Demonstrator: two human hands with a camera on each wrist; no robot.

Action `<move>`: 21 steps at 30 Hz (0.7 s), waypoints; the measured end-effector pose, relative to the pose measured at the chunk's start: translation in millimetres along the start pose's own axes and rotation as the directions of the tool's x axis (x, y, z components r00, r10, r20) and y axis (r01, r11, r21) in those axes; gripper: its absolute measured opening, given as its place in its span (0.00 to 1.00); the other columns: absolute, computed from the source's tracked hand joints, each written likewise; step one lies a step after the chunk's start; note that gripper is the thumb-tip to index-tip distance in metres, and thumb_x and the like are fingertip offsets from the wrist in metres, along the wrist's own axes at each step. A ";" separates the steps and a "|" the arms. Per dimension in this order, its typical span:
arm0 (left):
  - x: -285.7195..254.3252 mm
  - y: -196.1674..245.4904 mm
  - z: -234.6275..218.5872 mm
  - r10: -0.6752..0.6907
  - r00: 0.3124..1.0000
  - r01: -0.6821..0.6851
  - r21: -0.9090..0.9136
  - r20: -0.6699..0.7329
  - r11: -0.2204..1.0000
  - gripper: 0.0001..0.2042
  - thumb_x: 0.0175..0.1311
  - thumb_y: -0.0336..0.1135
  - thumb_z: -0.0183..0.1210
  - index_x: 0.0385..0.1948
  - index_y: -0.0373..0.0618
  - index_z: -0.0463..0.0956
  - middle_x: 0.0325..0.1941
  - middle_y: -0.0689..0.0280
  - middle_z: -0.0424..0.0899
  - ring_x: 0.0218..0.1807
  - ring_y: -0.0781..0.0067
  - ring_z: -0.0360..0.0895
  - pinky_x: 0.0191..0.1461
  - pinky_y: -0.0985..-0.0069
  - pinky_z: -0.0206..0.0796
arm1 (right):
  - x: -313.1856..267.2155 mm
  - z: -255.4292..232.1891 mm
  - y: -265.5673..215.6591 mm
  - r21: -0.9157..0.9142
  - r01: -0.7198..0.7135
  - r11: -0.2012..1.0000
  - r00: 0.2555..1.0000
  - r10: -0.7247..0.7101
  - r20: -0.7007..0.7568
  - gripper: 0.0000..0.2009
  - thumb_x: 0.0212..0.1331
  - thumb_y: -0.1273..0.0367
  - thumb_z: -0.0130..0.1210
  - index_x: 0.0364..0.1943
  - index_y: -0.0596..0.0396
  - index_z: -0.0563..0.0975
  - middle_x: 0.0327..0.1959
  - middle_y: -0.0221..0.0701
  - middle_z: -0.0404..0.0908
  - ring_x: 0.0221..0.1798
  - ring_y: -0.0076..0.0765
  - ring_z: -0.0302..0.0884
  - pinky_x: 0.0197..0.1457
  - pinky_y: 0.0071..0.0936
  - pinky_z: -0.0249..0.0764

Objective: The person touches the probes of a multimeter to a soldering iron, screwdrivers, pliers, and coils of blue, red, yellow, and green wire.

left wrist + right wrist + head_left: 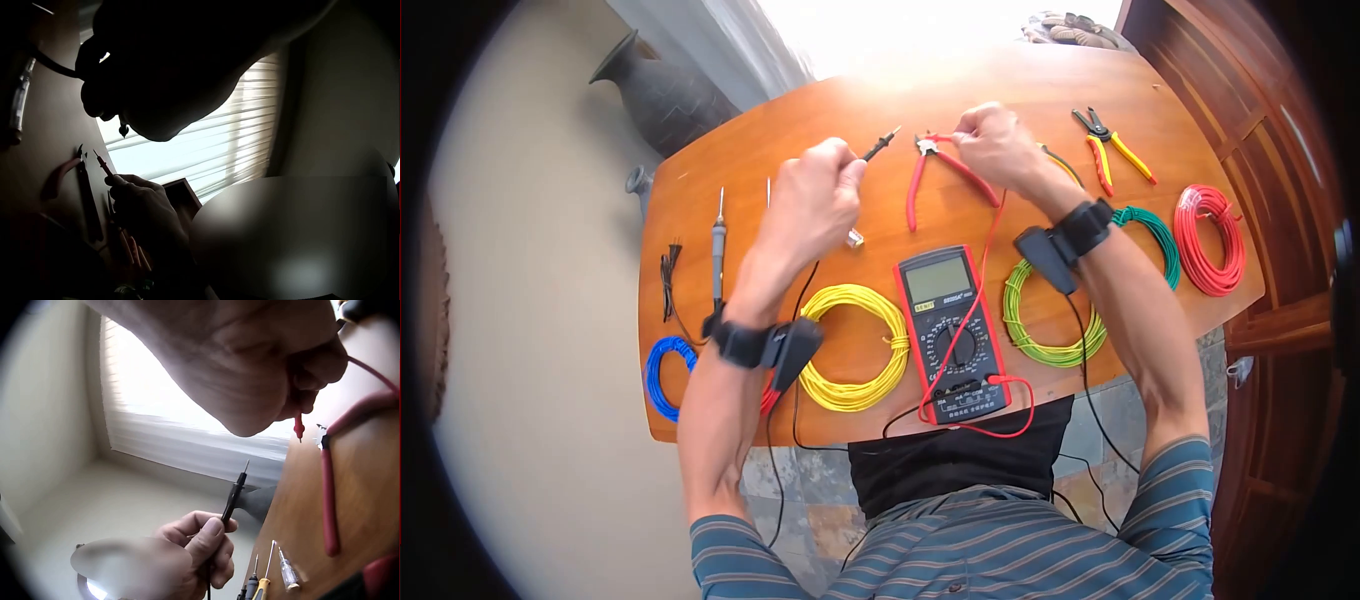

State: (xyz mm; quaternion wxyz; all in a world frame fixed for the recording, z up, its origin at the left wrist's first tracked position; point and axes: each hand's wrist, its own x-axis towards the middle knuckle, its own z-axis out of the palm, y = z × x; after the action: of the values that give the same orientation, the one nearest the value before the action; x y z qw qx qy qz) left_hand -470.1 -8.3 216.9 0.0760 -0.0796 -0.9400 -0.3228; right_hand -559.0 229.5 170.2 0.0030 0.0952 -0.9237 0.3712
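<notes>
My left hand pinches a black multimeter probe, its metal tip pointing up and to the right. In my right hand is the red probe, tip toward the left hand. The two tips are apart, and both probes are held above the table. Beneath the red probe in the head view lie red-handled side cutters, jaws pointing away from me. A red and black multimeter lies at the table's front, with the red and black leads plugged into its lower end.
Coils of yellow wire, yellow-green wire, green wire, red wire and blue wire lie about the wooden table. A soldering iron is at left, wire strippers at right. A vase stands beyond the table.
</notes>
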 end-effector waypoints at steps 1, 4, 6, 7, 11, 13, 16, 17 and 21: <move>10.0 -7.5 14.7 0.010 1.000 -0.009 -0.003 0.006 1.000 0.10 0.75 0.34 0.59 0.38 0.33 0.81 0.31 0.41 0.85 0.38 0.41 0.87 0.44 0.55 0.76 | -5.0 4.0 -6.3 -0.081 -0.012 0.997 1.000 0.011 -0.006 0.13 0.68 0.65 0.59 0.43 0.60 0.88 0.36 0.45 0.88 0.41 0.45 0.87 0.46 0.41 0.80; 32.1 -21.1 51.0 -0.009 1.000 0.008 0.035 0.028 0.999 0.12 0.75 0.35 0.58 0.39 0.33 0.82 0.33 0.39 0.86 0.42 0.35 0.86 0.47 0.50 0.76 | -3.9 9.3 -7.9 -0.157 -0.039 0.987 0.999 0.043 0.025 0.13 0.67 0.66 0.56 0.42 0.62 0.87 0.40 0.56 0.88 0.50 0.62 0.87 0.56 0.51 0.81; 41.4 -29.7 65.6 0.011 1.000 -0.012 0.092 0.009 0.996 0.11 0.74 0.33 0.60 0.36 0.31 0.81 0.30 0.43 0.85 0.34 0.46 0.87 0.41 0.59 0.75 | -1.6 14.4 -5.5 -0.191 -0.062 0.980 0.997 0.067 0.025 0.14 0.67 0.66 0.56 0.39 0.65 0.86 0.39 0.58 0.87 0.48 0.62 0.88 0.55 0.50 0.81; 43.7 -31.3 67.2 0.009 1.000 -0.010 0.092 0.011 0.996 0.11 0.74 0.33 0.60 0.36 0.31 0.81 0.30 0.43 0.85 0.34 0.46 0.87 0.41 0.59 0.75 | -2.0 12.1 -7.0 -0.155 -0.054 0.986 0.998 0.059 0.027 0.15 0.63 0.65 0.59 0.38 0.68 0.85 0.38 0.63 0.86 0.46 0.67 0.88 0.52 0.51 0.83; 46.6 -25.5 64.6 -0.001 0.998 -0.011 0.177 0.063 0.984 0.11 0.71 0.34 0.61 0.36 0.31 0.82 0.31 0.41 0.85 0.36 0.42 0.86 0.42 0.56 0.75 | -5.8 0.3 -5.9 -0.157 -0.039 0.987 0.998 0.046 0.041 0.15 0.64 0.66 0.58 0.38 0.69 0.85 0.36 0.63 0.86 0.45 0.68 0.88 0.52 0.52 0.83; 44.3 -21.8 59.1 0.060 0.998 -0.062 0.200 0.015 0.978 0.11 0.72 0.33 0.61 0.36 0.31 0.82 0.28 0.45 0.85 0.32 0.48 0.86 0.39 0.58 0.74 | -8.6 -5.5 -3.0 0.030 -0.021 0.999 0.997 0.023 -0.072 0.14 0.64 0.66 0.57 0.38 0.68 0.84 0.32 0.59 0.86 0.40 0.63 0.89 0.47 0.49 0.84; 42.7 -4.3 47.1 -0.025 0.999 0.019 0.130 0.042 0.991 0.12 0.72 0.38 0.60 0.39 0.37 0.84 0.33 0.42 0.87 0.40 0.33 0.86 0.46 0.48 0.77 | -19.7 -29.2 -1.0 0.192 -0.155 0.969 0.970 0.186 -0.155 0.13 0.69 0.66 0.57 0.38 0.66 0.83 0.25 0.42 0.84 0.30 0.39 0.86 0.36 0.41 0.80; 43.2 2.9 45.4 0.006 1.000 -0.008 0.111 0.022 0.994 0.12 0.72 0.37 0.60 0.37 0.36 0.84 0.31 0.43 0.87 0.38 0.35 0.86 0.45 0.50 0.77 | -18.3 -34.6 8.2 0.252 -0.186 0.950 0.958 0.232 -0.167 0.13 0.70 0.67 0.56 0.35 0.65 0.82 0.24 0.34 0.82 0.23 0.29 0.79 0.26 0.35 0.75; 56.1 36.7 49.9 0.081 0.996 -0.085 0.085 0.047 0.993 0.12 0.71 0.37 0.60 0.35 0.35 0.84 0.30 0.43 0.86 0.38 0.36 0.87 0.45 0.51 0.78 | -26.3 -51.1 39.0 0.403 -0.253 0.880 0.915 0.352 -0.196 0.12 0.60 0.68 0.53 0.26 0.62 0.82 0.17 0.39 0.82 0.19 0.34 0.82 0.26 0.32 0.76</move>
State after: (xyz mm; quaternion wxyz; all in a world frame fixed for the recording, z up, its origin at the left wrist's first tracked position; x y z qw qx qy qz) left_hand -522.1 56.8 210.8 0.0722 -0.1222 -0.9506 -0.2762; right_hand -543.4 296.6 178.4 0.0494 -0.1029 -0.8318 0.5432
